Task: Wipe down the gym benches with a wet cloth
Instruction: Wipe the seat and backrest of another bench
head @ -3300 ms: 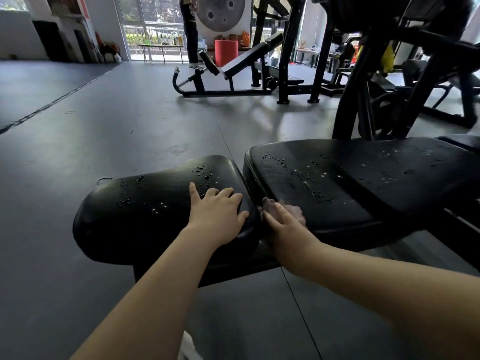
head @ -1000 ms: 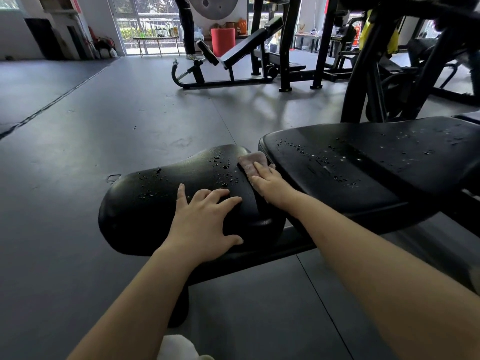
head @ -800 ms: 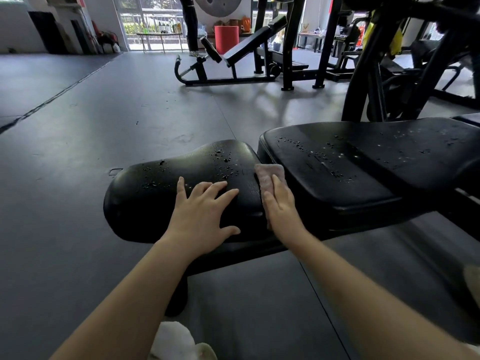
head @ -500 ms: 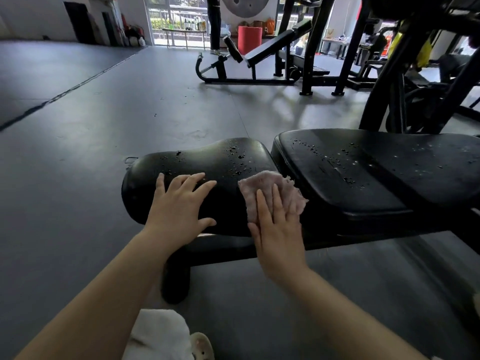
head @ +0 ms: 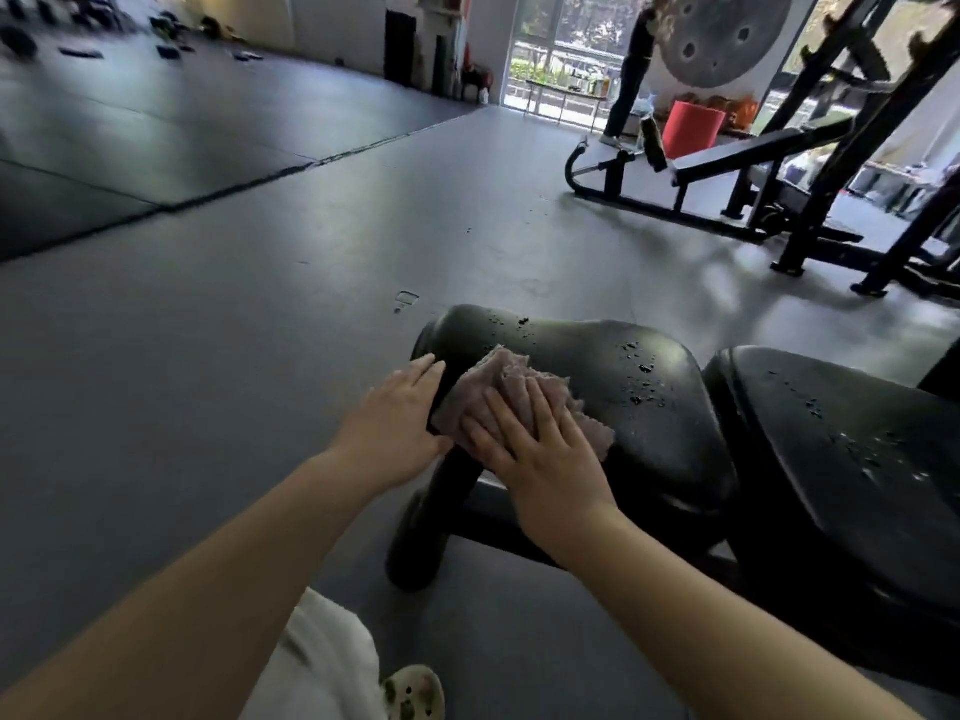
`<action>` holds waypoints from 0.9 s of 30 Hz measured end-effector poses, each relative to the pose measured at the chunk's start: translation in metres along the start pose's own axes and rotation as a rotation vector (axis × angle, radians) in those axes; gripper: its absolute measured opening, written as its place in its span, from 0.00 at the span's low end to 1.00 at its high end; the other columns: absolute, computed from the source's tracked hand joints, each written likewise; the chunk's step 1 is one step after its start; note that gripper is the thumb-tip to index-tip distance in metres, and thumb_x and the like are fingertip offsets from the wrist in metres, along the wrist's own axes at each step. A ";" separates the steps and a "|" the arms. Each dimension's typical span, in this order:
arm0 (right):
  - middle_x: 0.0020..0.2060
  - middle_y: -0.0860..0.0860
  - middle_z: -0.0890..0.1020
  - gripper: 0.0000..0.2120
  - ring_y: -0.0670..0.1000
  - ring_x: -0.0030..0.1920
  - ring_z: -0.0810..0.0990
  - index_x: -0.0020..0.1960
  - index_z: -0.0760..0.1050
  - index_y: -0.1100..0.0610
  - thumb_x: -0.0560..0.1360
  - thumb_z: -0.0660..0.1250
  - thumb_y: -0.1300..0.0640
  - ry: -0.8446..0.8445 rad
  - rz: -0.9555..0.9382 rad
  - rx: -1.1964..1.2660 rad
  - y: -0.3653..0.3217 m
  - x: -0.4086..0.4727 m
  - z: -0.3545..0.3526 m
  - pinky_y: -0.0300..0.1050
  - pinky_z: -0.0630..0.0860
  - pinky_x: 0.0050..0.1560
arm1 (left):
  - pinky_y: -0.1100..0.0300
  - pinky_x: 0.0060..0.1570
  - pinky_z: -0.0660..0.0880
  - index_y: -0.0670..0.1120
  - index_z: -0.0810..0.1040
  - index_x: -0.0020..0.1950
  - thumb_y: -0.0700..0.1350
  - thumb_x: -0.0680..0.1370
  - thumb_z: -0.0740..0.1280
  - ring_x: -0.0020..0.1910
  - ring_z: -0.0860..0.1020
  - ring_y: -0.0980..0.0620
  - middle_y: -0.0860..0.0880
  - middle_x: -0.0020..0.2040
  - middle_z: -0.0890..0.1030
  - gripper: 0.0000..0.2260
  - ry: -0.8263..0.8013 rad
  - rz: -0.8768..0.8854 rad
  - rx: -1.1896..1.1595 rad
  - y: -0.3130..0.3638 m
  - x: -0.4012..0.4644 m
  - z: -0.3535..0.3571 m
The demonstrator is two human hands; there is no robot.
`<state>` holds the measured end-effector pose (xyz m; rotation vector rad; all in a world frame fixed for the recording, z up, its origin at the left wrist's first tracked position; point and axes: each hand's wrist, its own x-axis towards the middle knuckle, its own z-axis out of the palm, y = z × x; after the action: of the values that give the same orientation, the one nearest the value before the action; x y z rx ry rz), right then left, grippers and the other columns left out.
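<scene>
A black padded gym bench fills the lower right; its seat pad [head: 613, 376] carries water drops, and the longer back pad [head: 841, 459] lies to its right. A pinkish cloth [head: 511, 387] lies on the near left part of the seat pad. My right hand [head: 540, 449] presses flat on the cloth with straight fingers. My left hand [head: 397, 428] rests flat against the seat pad's left end, beside the cloth.
Grey rubber floor [head: 260, 304] spreads to the left and ahead. An incline bench [head: 727, 158] and a black rack [head: 852, 148] stand at the back right, near a red bin [head: 693, 129]. A person [head: 628, 80] stands by the far windows. My shoe [head: 413, 693] shows at the bottom.
My right hand has slid the cloth leftward from the gap between the pads to the seat pad's left end. My left hand has shifted to the pad's end. The camera has turned left.
</scene>
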<state>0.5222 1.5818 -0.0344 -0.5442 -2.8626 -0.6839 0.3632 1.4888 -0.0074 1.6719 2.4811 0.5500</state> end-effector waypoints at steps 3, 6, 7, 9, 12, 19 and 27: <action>0.71 0.57 0.67 0.30 0.65 0.72 0.62 0.72 0.60 0.53 0.70 0.48 0.54 0.007 0.001 -0.006 -0.010 0.014 -0.001 0.62 0.57 0.67 | 0.64 0.69 0.48 0.45 0.47 0.77 0.45 0.79 0.63 0.76 0.50 0.52 0.48 0.78 0.48 0.33 -0.055 0.001 -0.149 0.001 -0.003 0.001; 0.74 0.59 0.62 0.31 0.66 0.73 0.58 0.75 0.56 0.55 0.72 0.47 0.54 0.027 -0.031 0.000 -0.005 -0.002 0.006 0.62 0.56 0.68 | 0.65 0.69 0.48 0.45 0.46 0.78 0.38 0.79 0.60 0.76 0.50 0.52 0.48 0.78 0.49 0.32 -0.045 0.005 -0.204 -0.001 -0.004 0.001; 0.74 0.59 0.60 0.31 0.66 0.73 0.57 0.76 0.54 0.55 0.72 0.47 0.54 0.031 -0.046 -0.003 -0.002 -0.010 0.009 0.63 0.56 0.68 | 0.65 0.69 0.49 0.46 0.46 0.78 0.37 0.78 0.59 0.76 0.50 0.53 0.49 0.78 0.50 0.32 -0.037 0.002 -0.220 -0.002 -0.004 0.001; 0.75 0.59 0.59 0.31 0.66 0.74 0.56 0.76 0.52 0.56 0.73 0.47 0.55 0.027 -0.049 0.001 0.000 -0.018 0.011 0.63 0.57 0.67 | 0.65 0.69 0.51 0.46 0.47 0.78 0.34 0.77 0.59 0.76 0.51 0.52 0.49 0.78 0.52 0.32 -0.029 0.007 -0.242 -0.004 -0.003 -0.001; 0.73 0.58 0.63 0.31 0.65 0.73 0.57 0.74 0.55 0.55 0.71 0.48 0.55 0.031 -0.016 0.036 -0.009 0.002 0.005 0.62 0.56 0.68 | 0.65 0.68 0.52 0.45 0.49 0.77 0.33 0.77 0.58 0.75 0.54 0.51 0.48 0.77 0.54 0.31 -0.005 -0.018 -0.303 -0.008 -0.001 -0.002; 0.77 0.56 0.46 0.36 0.63 0.76 0.44 0.78 0.44 0.54 0.77 0.59 0.52 -0.091 0.049 0.091 -0.039 0.087 -0.012 0.54 0.35 0.70 | 0.70 0.61 0.56 0.41 0.63 0.71 0.33 0.77 0.59 0.70 0.61 0.48 0.44 0.72 0.58 0.22 0.385 -0.366 -0.682 0.010 -0.004 0.000; 0.73 0.52 0.64 0.15 0.60 0.75 0.52 0.60 0.79 0.46 0.74 0.64 0.53 -0.092 -0.109 0.504 0.008 0.051 -0.029 0.60 0.53 0.72 | 0.64 0.69 0.49 0.41 0.55 0.76 0.44 0.83 0.51 0.75 0.53 0.50 0.45 0.77 0.56 0.21 0.230 -0.352 -0.778 0.021 0.013 0.007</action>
<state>0.4798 1.5905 0.0058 -0.3494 -2.9976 0.0662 0.3783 1.5095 -0.0048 0.8948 2.1547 1.4663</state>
